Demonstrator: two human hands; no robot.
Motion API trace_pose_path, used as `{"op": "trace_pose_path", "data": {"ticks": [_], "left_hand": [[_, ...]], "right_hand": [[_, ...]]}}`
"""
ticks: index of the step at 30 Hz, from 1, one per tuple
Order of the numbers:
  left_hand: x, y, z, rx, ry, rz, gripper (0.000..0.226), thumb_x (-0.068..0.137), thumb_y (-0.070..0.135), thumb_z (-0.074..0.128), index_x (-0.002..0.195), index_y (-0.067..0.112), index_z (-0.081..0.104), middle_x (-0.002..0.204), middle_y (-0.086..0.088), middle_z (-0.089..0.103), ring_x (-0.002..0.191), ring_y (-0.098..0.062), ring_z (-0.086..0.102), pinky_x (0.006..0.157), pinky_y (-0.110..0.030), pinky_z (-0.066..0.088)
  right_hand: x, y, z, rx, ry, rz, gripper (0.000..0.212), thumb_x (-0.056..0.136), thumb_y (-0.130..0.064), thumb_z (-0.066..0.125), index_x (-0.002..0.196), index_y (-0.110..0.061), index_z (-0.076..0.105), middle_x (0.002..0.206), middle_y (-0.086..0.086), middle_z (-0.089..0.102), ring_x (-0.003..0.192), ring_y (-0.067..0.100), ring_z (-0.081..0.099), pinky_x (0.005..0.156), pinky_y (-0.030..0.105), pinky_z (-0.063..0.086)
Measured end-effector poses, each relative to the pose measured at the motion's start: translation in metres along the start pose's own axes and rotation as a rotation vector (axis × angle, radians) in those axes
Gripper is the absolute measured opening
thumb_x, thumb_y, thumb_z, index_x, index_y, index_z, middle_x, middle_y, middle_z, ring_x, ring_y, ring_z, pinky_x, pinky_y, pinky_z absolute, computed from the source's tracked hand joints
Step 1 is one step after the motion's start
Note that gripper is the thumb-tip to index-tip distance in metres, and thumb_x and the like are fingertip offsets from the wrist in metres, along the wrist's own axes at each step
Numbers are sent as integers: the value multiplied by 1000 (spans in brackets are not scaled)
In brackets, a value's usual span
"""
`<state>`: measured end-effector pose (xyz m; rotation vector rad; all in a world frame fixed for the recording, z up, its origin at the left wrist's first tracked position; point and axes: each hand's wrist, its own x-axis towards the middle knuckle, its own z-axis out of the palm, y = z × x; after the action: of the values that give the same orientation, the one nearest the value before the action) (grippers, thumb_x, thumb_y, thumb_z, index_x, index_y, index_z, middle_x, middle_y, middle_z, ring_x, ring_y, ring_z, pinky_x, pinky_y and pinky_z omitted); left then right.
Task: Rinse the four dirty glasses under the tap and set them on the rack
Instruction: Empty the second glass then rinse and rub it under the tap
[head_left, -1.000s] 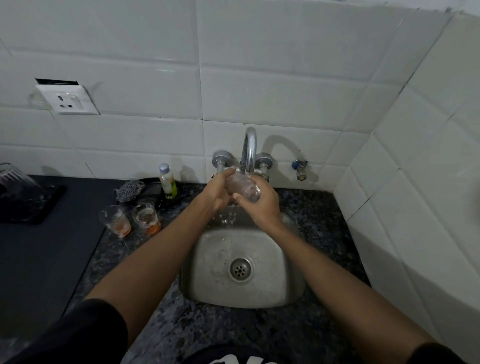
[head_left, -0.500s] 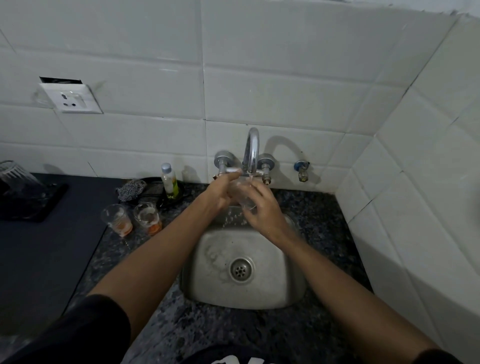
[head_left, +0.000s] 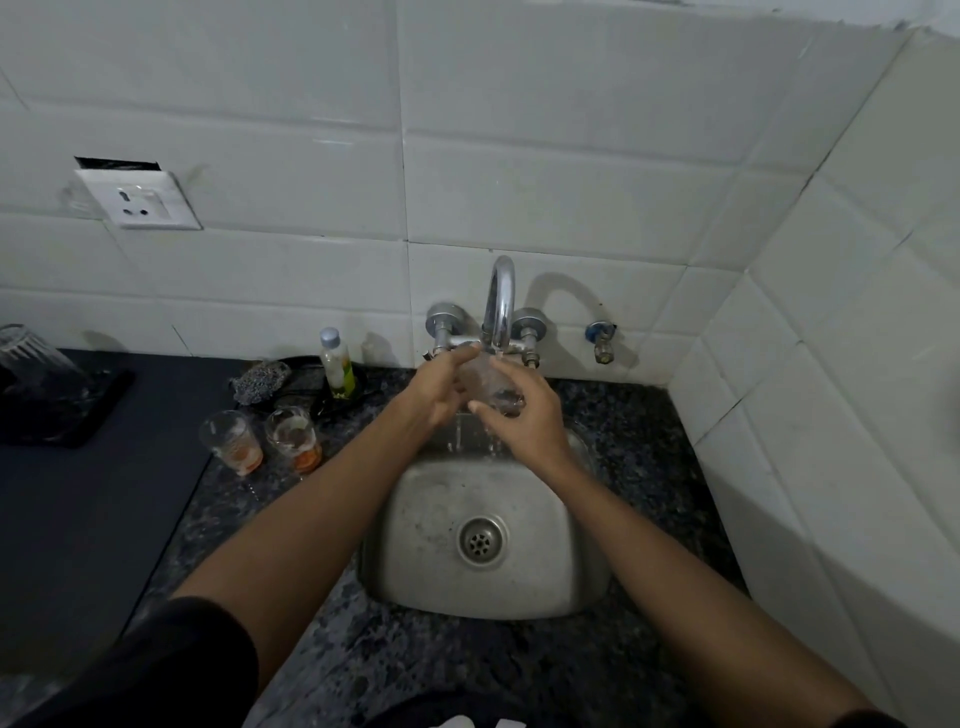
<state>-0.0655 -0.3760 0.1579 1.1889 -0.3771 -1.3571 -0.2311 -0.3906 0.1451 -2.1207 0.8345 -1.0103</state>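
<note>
At far left, an upturned clear ribbed glass (head_left: 26, 349) sits on the black rack (head_left: 62, 410); two orange-stained glasses (head_left: 262, 439) wait on the speckled tabletop (head_left: 613, 415). At centre, under the chrome tap (head_left: 500, 301), left hand (head_left: 441, 387) and right hand (head_left: 524, 415) both grip the wet clear glass (head_left: 491, 387), which could slip into the steel sink (head_left: 415, 519).

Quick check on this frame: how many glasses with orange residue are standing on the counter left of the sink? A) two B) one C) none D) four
A: two glasses with orange residue stand side by side on the counter left of the sink, while both hands, left hand and right hand, hold a third glass under the tap.
</note>
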Motion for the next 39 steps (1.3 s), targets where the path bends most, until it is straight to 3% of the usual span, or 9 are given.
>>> {"op": "trace_pose_path", "data": {"ticks": [3,6,13,17,23,27,32,36,39], "left_hand": [[-3,-1,1,-37,-58,9,24,101,27,60,112,8,69,108,-11,76,107,-27,69,101,-47,53],[-7,3,5,63,-68,-45,28,103,36,58,105,12,71,100,-8,76,98,-23,71,94,-43,55],[-9,0,3,-34,-136,9,34,105,34,52,95,13,77,98,-9,75,93,-25,69,94,-44,52],[-4,4,4,77,-46,-64,31,100,39,63,110,11,71,101,-9,74,93,-25,69,104,-46,51],[-10,-2,3,-40,-25,-5,23,102,30,60,101,10,70,97,-9,77,101,-27,69,104,-48,51],[-12,-2,3,81,-111,-100,37,102,44,57,106,10,72,96,-7,75,90,-22,72,85,-39,58],[-16,-2,5,49,-108,-45,30,105,33,52,106,10,71,96,-7,73,92,-24,68,88,-41,54],[-12,0,4,91,-112,-95,48,101,51,55,118,9,72,113,-11,74,104,-27,69,98,-44,51],[-12,3,7,154,-30,-111,35,99,45,62,108,13,71,105,-10,74,99,-26,69,94,-43,55]], "right_hand": [[-2,-1,-4,-93,-23,-97,64,87,-23,86,146,-15,62,147,6,58,137,15,54,111,21,46],[-6,0,-8,-214,-70,-264,57,89,-15,83,143,-13,65,148,11,55,141,23,51,117,29,44],[-3,-7,-3,-51,-11,-53,58,88,-16,84,143,-21,65,144,4,57,132,15,57,100,19,54],[-7,-5,-8,-268,-104,-278,52,92,-8,77,141,-20,67,151,9,50,142,23,46,117,24,40],[-8,-8,-2,-121,-9,-68,66,87,-16,83,148,-16,57,148,3,54,135,18,57,105,38,56],[-11,-6,-9,-401,-145,-391,56,94,0,70,147,-11,57,151,13,51,143,30,46,120,38,43],[-14,-9,-5,-238,-100,-183,62,89,-2,77,145,-23,62,154,6,46,143,23,45,113,33,50],[-11,-9,-8,-434,-149,-361,51,90,3,73,138,-15,67,153,15,47,143,33,44,109,35,49],[-11,-2,-6,-397,-135,-317,55,89,2,75,139,-18,67,154,14,48,143,32,44,114,38,48]]}}
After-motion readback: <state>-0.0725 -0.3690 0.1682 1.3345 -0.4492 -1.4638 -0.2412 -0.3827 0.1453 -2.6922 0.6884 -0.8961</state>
